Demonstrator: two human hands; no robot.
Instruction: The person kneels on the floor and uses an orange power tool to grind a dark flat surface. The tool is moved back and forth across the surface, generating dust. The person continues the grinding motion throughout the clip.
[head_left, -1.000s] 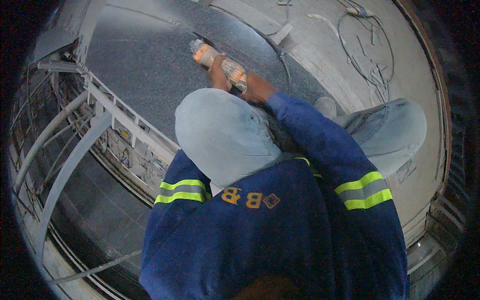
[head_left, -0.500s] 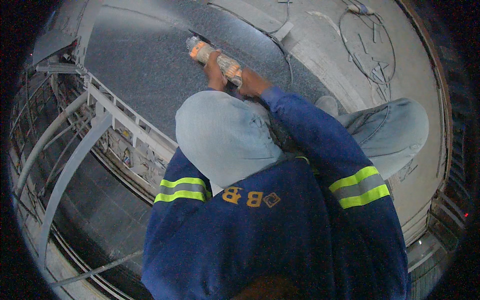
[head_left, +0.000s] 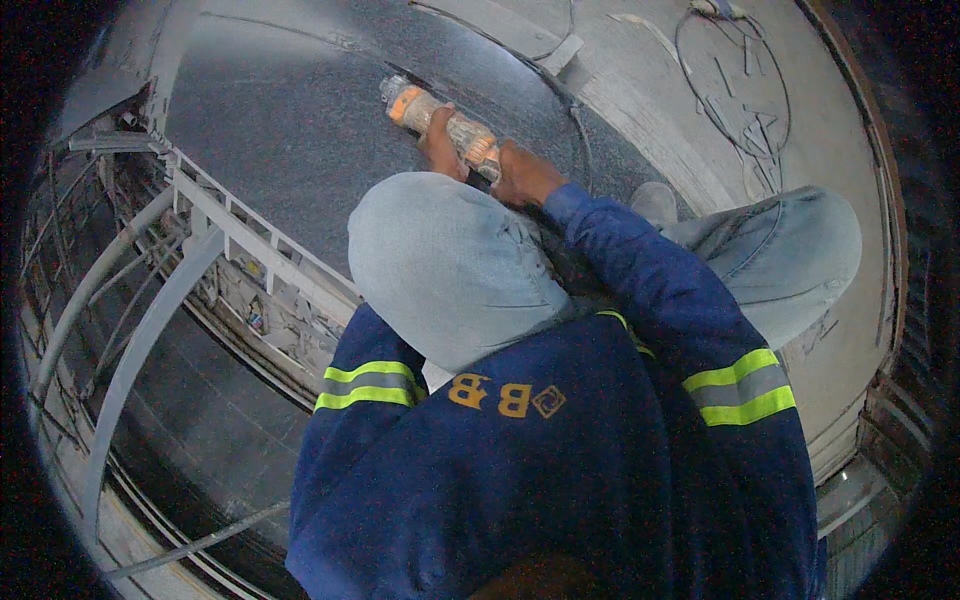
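Note:
Both my hands hold an angle grinder (head_left: 410, 106), orange and greyish, its body seemingly wrapped in dusty tape or plastic. My left hand (head_left: 440, 148) is closed around its middle, and my right hand (head_left: 524, 174) grips the rear end. The tool's head points to the far left, low over a dark grey speckled slab (head_left: 290, 140). A dark edge, perhaps the disc, shows beside the head; whether it touches the slab I cannot tell. Pale dust (head_left: 260, 45) spreads over the slab's far left part.
A dark cable (head_left: 577, 120) runs along the slab's right side. Farther right, a looped cable (head_left: 680, 60) and thin offcuts lie on a dusty pale floor (head_left: 830, 170). At left stand a white metal frame (head_left: 260, 240) and curved pipes (head_left: 150, 330). My bent knees (head_left: 440, 260) flank the work.
The grinder and both hands have moved slightly right and nearer to me. Both hands keep their grip. The dark disc edge shows less distinctly now.

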